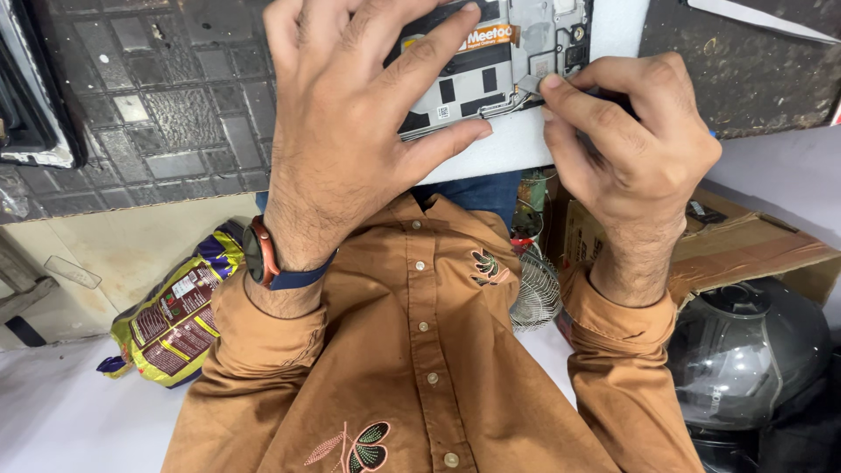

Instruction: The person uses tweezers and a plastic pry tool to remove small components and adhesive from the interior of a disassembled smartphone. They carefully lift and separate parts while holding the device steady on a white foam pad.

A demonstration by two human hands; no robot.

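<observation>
An opened phone with its back cover off lies on a white pad at the top of the view, showing its battery and metal shields. My left hand, a watch on its wrist, grips the phone with fingers spread across the top and thumb against the near edge. My right hand pinches a thin dark tool. The tool's tip touches the phone's lower right corner by the circuit board. Much of the phone is hidden under my left hand.
A dark textured mat covers the bench. Below it are a yellow and purple snack bag, a small wire fan guard, a cardboard box and a grey helmet. A pale blade lies top right.
</observation>
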